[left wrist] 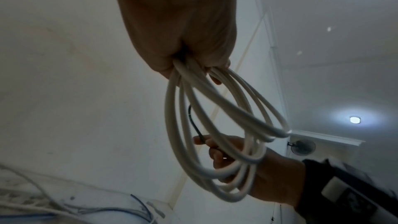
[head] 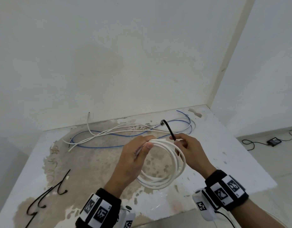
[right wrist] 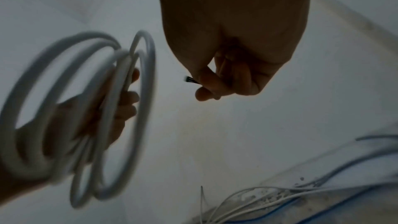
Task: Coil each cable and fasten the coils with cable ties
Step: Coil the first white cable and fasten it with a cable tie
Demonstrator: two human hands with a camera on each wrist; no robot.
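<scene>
The left hand [head: 135, 155] grips the coil [head: 166, 170] at one spot, the right hand [head: 189, 150] pinches a tie [head: 169, 129]; loops could spring loose while threading.

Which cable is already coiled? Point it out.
The thick white cable, gripped in the left hand above the table. The blue cable and thin white cables lie loose behind it.

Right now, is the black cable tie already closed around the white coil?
No. The right hand pinches the black cable tie beside the white coil, its free end sticking up unlooped, while the left hand grips the coil.
</scene>
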